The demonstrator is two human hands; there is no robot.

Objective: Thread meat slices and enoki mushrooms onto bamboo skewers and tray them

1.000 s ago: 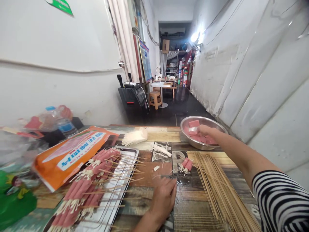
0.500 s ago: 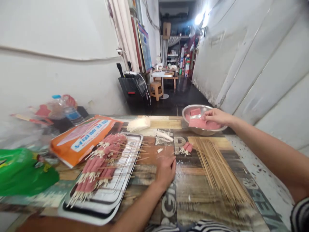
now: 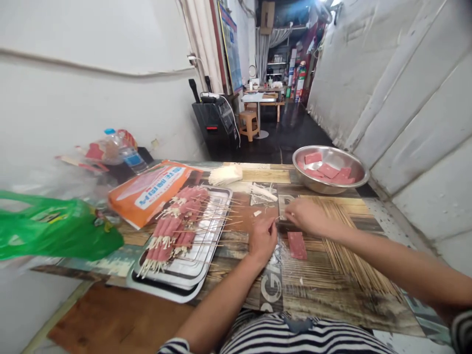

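My left hand (image 3: 263,241) is closed on the table, its thumb and finger pinched together. A thin pale strand shows at its fingertips, too small to name. My right hand (image 3: 305,215) is closed just beyond it, over the head of the bamboo skewers (image 3: 354,246); what its fingers hold is hidden. A flat pink slice of meat (image 3: 297,245) lies on the table below my right hand. Loose enoki mushrooms (image 3: 263,191) lie beyond my hands. To the left, meat-wrapped enoki rolls on skewers (image 3: 167,231) are stacked on a metal tray (image 3: 213,241).
A steel bowl (image 3: 320,186) with several meat slices stands at the far right of the table. A bunch of enoki (image 3: 226,174) lies at the back. At left are an orange bag (image 3: 147,196), a green plastic bag (image 3: 73,226) and a water bottle (image 3: 129,155).
My right hand has come out of the bowl and back beside my left hand. A meat slice now lies on the table. The small rolls by the skewers are now hidden by my right hand.
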